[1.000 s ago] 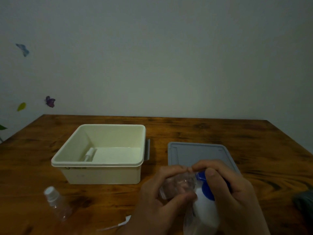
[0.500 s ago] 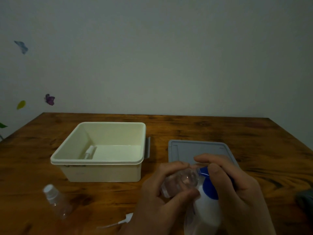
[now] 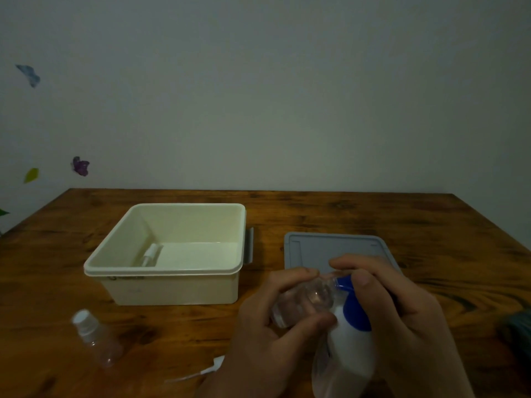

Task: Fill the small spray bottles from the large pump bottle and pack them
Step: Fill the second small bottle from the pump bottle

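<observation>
Wooden desk (image 3: 359, 214), plain wall behind. Lower right of frame: left hand (image 3: 258, 334) grip clenched on small clear spray bottle (image 3: 301, 303), tilted at blue pump (image 3: 355, 308) of large pump bottle (image 3: 350, 354); right hand (image 3: 402, 317) gripped the pump. Cream box (image 3: 172, 288) centre-left, grey lid (image 3: 310, 248) beside it.

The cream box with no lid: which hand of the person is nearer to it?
Left. The left hand holds a small clear bottle just right of the cream box; the right hand is farther right, on the pump bottle.
</observation>
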Demonstrator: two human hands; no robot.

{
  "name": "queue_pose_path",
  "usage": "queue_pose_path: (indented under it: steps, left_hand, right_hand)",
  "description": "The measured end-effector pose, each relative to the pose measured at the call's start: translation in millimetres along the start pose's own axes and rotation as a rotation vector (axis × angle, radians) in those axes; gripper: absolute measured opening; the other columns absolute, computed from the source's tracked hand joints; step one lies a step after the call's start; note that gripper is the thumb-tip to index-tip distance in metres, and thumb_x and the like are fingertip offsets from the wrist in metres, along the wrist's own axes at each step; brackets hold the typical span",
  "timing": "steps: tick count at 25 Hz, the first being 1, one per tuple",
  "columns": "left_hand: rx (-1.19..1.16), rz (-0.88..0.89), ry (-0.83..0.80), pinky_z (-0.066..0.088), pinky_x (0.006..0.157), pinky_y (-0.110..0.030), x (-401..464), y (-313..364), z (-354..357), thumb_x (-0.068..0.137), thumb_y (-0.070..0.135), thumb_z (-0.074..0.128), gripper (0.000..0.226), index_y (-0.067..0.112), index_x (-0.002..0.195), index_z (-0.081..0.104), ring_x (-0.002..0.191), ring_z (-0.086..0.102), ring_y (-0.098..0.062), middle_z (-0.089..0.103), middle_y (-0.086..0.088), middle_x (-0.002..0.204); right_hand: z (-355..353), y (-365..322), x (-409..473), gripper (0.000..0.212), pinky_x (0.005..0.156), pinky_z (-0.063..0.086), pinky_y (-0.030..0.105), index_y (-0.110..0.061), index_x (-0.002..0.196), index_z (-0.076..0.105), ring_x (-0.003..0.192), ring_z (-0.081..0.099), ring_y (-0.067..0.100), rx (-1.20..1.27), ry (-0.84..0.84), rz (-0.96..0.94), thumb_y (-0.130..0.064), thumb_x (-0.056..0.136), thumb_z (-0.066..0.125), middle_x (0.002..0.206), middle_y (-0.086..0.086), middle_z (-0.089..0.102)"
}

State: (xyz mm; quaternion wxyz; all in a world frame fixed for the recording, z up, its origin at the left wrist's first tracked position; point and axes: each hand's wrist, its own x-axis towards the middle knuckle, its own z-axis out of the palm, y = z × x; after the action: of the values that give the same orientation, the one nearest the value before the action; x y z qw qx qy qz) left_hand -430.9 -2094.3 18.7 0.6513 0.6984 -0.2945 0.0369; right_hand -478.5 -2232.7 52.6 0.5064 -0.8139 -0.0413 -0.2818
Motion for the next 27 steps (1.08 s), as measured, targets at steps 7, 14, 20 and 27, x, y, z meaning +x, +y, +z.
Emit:
queue_pose_path:
  steps: [7, 14, 20, 27]
  left_hand:
    - [0.074, 0.010, 0.004, 0.044, 0.078, -0.002, -2.0, -4.1, -0.1, 0.058, 0.047, 0.070, 0.055, 0.068, 0.104, 0.049, 0.105, 0.052, 0.016, 0.052, 0.044, 0.112]
    - [0.047, 0.022, 0.013, 0.046, 0.074, -0.003, -0.5, 1.0, -1.0, 0.056, 0.038, 0.078, 0.058, 0.066, 0.101, 0.052, 0.103, 0.054, 0.014, 0.054, 0.042, 0.110]
    - [0.059, 0.031, -0.016, 0.045, 0.075, -0.001, -0.8, -2.6, -1.1, 0.059, 0.042, 0.071, 0.054, 0.063, 0.105, 0.052, 0.106, 0.054, 0.014, 0.055, 0.041, 0.112]
    - [0.054, 0.021, 0.012, 0.047, 0.076, -0.005, 0.3, -2.9, -1.0, 0.058, 0.044, 0.071, 0.053, 0.065, 0.103, 0.053, 0.104, 0.055, 0.011, 0.055, 0.039, 0.113]
  right_hand:
    - [2.9, 6.9, -1.9, 0.036, 0.064, 0.045, 0.005, -0.045, 0.094, 0.060, 0.081, 0.061, 0.000, -0.013, 0.012, 0.007, -0.069, 0.079, 0.038, 0.093, -0.020, 0.064]
    - [-0.1, -1.1, 0.4, 0.043, 0.056, 0.045, 0.011, -0.053, 0.096, 0.058, 0.073, 0.061, 0.008, -0.023, -0.015, 0.024, -0.078, 0.073, 0.033, 0.096, -0.013, 0.063]
    - [1.2, 5.2, -2.2, 0.045, 0.065, 0.045, 0.005, -0.045, 0.096, 0.060, 0.081, 0.062, 0.000, -0.005, -0.022, 0.011, -0.075, 0.077, 0.033, 0.094, -0.020, 0.065]
    - [-3.2, 0.4, -1.7, 0.035, 0.061, 0.045, 0.007, -0.048, 0.100, 0.055, 0.078, 0.061, 0.004, -0.009, -0.016, 0.063, -0.062, 0.074, 0.037, 0.097, -0.018, 0.062]
